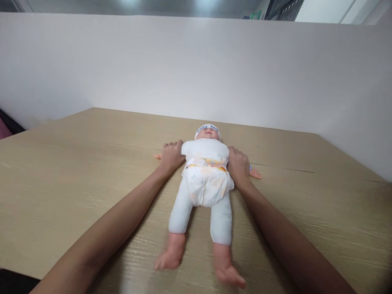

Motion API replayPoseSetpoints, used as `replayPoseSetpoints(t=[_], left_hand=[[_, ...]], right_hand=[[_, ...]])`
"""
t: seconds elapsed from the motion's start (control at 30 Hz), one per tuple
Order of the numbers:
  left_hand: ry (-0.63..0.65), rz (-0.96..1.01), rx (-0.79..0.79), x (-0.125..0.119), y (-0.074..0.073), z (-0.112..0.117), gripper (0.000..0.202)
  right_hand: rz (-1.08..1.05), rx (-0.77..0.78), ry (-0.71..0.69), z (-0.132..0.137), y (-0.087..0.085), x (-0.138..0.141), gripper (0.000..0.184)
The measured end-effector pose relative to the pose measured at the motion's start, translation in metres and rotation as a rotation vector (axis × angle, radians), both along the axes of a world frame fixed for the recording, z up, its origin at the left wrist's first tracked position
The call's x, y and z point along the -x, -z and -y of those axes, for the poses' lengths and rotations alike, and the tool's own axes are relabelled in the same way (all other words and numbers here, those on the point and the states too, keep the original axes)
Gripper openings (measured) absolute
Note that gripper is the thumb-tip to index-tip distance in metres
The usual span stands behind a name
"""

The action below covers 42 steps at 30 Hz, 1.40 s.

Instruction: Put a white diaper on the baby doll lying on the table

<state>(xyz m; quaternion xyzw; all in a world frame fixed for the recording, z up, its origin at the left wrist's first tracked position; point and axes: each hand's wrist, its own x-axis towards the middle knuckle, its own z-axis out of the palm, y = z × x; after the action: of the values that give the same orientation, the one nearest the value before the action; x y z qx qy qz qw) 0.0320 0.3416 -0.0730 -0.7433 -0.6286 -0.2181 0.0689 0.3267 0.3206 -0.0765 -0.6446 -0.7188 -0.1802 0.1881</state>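
A baby doll (pixel 206 153) in white clothes and a white cap lies on its back on the wooden table (pixel 76 171), head away from me, bare feet toward me. It wears a diaper (pixel 206 185) with a patterned waistband. My left hand (pixel 170 156) is curled against the doll's side at its arm, fingers closed. My right hand (pixel 238 164) presses the doll's other side at the waist, fingers curled over its arm. The doll's small hands stick out past both of my hands.
A white partition wall (pixel 196 69) stands along the table's far edge and right side. A seam runs across the tabletop behind the doll. The table's near edge shows at lower left.
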Motion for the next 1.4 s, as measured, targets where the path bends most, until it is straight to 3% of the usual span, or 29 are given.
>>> replayPoseSetpoints(t=[0.3,0.43,0.57,0.7,0.8,0.87,0.97,1.1,1.2,1.27,1.33,1.4], left_hand=[[0.014,0.044,-0.031,-0.001,-0.006,0.04,0.026],[0.027,0.083,-0.038,-0.003,-0.012,0.074,0.025],[0.026,0.155,-0.046,-0.004,-0.029,0.121,0.025],[-0.009,0.254,-0.051,-0.001,-0.048,0.208,0.028],[0.027,0.397,-0.003,-0.002,-0.054,0.306,0.042],[0.084,0.499,0.136,-0.005,-0.051,0.375,0.053],[0.189,0.611,0.352,-0.002,-0.034,0.463,0.06],[0.171,0.646,0.579,0.025,0.018,0.544,0.08],[0.108,0.637,0.675,0.052,0.062,0.583,0.096],[0.086,0.636,0.722,0.067,0.083,0.6,0.09],[0.027,0.641,0.726,0.078,0.095,0.613,0.075],[-0.045,0.665,0.694,0.088,0.099,0.624,0.061]], right_hand=[[-0.079,-0.013,-0.032,0.029,-0.009,0.002,0.023],[-0.162,-0.042,-0.059,0.058,-0.011,0.002,0.026],[-0.254,-0.075,-0.103,0.098,-0.021,0.002,0.03],[-0.363,-0.08,-0.183,0.153,-0.048,-0.008,0.042],[-0.418,-0.028,-0.277,0.206,-0.075,-0.019,0.039],[-0.471,0.059,-0.392,0.245,-0.089,-0.024,0.033],[-0.46,0.186,-0.497,0.302,-0.095,-0.023,0.028],[-0.295,0.316,-0.62,0.368,-0.065,-0.002,0.029],[-0.137,0.402,-0.667,0.402,-0.024,0.022,0.036],[-0.092,0.481,-0.668,0.413,0.003,0.035,0.043],[-0.088,0.591,-0.724,0.416,0.022,0.041,0.048],[-0.123,0.675,-0.784,0.414,0.031,0.039,0.048]])
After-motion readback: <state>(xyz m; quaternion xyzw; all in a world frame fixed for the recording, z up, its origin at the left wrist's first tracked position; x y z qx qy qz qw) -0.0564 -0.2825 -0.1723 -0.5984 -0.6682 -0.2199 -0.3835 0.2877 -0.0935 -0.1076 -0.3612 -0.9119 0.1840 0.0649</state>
